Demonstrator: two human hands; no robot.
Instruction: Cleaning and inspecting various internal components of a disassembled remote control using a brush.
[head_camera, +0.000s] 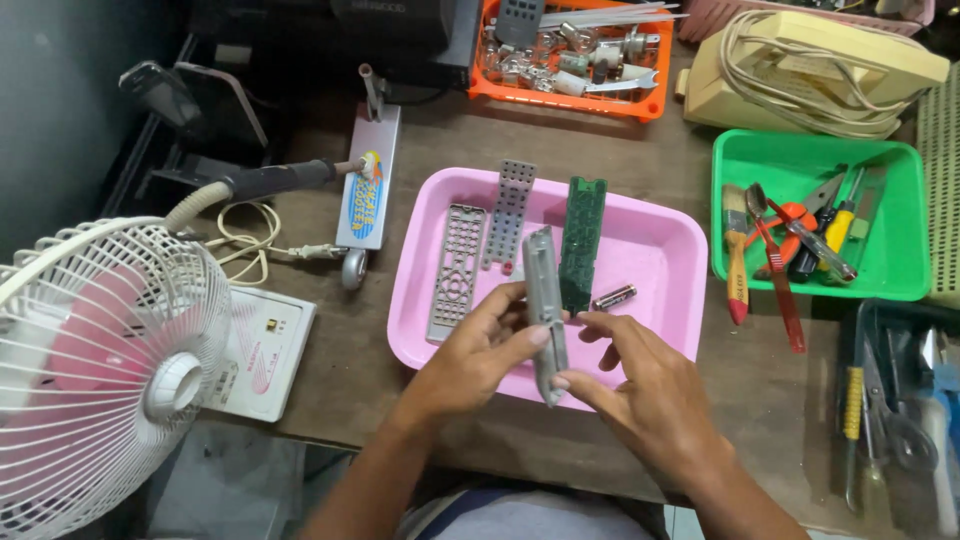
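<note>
My left hand (478, 352) and my right hand (640, 392) both grip a long grey remote-control shell (542, 290), held on edge over the front of a pink tray (660, 262). In the tray lie a grey front cover with button holes (456, 268), a grey rubber keypad (508, 212), a green circuit board (582, 240) and a small battery (614, 296) just beyond my right fingers.
A green tray (890, 180) with a paintbrush, pliers and screwdrivers sits right. An orange basket of parts (570, 60) is at the back. A white fan (100, 360) stands at the left beside a white box and a soldering iron (270, 182). More tools lie far right.
</note>
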